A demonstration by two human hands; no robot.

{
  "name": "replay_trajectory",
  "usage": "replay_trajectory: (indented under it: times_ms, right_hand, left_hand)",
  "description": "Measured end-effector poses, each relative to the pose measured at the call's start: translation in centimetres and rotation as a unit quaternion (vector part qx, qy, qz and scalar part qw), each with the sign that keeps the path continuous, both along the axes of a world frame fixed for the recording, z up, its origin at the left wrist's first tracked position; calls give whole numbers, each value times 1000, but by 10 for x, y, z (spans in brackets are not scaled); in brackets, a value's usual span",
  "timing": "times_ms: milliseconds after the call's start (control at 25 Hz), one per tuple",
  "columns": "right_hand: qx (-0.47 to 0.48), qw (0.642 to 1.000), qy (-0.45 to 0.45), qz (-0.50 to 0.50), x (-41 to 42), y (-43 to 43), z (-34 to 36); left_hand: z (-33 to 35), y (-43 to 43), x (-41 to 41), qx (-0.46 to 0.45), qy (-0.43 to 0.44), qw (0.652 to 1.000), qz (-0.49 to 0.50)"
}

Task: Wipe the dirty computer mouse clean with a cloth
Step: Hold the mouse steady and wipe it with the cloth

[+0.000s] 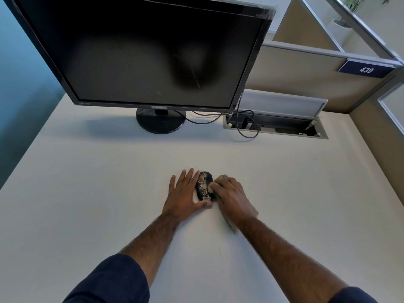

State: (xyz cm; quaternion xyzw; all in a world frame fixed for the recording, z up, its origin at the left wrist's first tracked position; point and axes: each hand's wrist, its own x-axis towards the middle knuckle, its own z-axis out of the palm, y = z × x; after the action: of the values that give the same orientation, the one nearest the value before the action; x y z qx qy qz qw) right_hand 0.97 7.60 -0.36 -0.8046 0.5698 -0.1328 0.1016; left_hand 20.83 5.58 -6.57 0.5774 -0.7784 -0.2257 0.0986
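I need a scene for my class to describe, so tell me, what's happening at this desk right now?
A person is cleaning a black computer mouse on a white desk. The left hand lies flat against the mouse's left side, thumb at its near end, steadying it. The right hand presses a bunched beige cloth against its right side. Pale speckled grime covers the mouse's top, so wiping isn't finished. A dark monitor stands behind.

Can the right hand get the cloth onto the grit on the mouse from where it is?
Probably yes. The right hand holds the cloth against the mouse's right side, and the gritty top lies uncovered. The left hand only braces the left side and near end, so nothing blocks a sweep across.
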Motion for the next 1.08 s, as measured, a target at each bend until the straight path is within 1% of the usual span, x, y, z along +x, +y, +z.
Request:
replay_trajectory:
  times_ms: [120,280,480,640,960,1080]
  right_hand:
    - [8,1000,12,-7,2,-21,4]
    - [24,999,5,-27,6,-44,9]
    - [43,999,8,-11,13,-42,5]
    - [15,1000,9,0,9,-21,1]
    - [-43,995,73,47,1,16,-7]
    - [-66,990,100,81,-5,30,-10]
  left_hand:
    - [1,-1,-1,0,0,1000,8]
    - [1,-2,0,7,-4,1000,1]
    - [2,-1,-1,15,7,1000,6]
    - [1,-1,-1,12,7,1000,5]
    - [-1,-1,-1,9,9,1000,6]
    - [-1,-1,-1,6,13,1000,6]
